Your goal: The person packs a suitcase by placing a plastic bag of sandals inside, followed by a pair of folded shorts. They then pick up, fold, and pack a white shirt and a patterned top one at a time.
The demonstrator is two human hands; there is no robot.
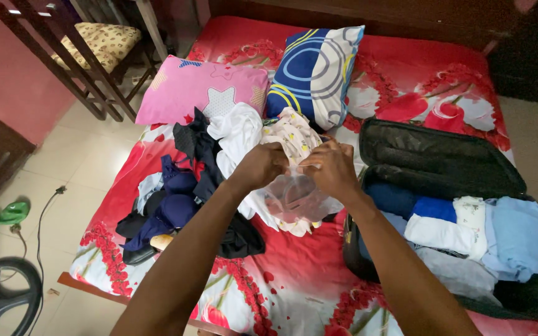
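The left hand (261, 165) and the right hand (331, 167) each pinch the top edge of a thin translucent garment (294, 198), which hangs just under both grips over the bed (294, 274). A clothes pile (188, 193) lies left of the grips; an open suitcase (443, 165), probably black, lies to their right.

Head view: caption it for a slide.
Both hands, left hand and right hand, hold a clear plastic bag above a clothes pile.

Clothes pile (182, 193) crowds left, open suitcase (443, 168) right; bare bedsheet (294, 274) between lies free.
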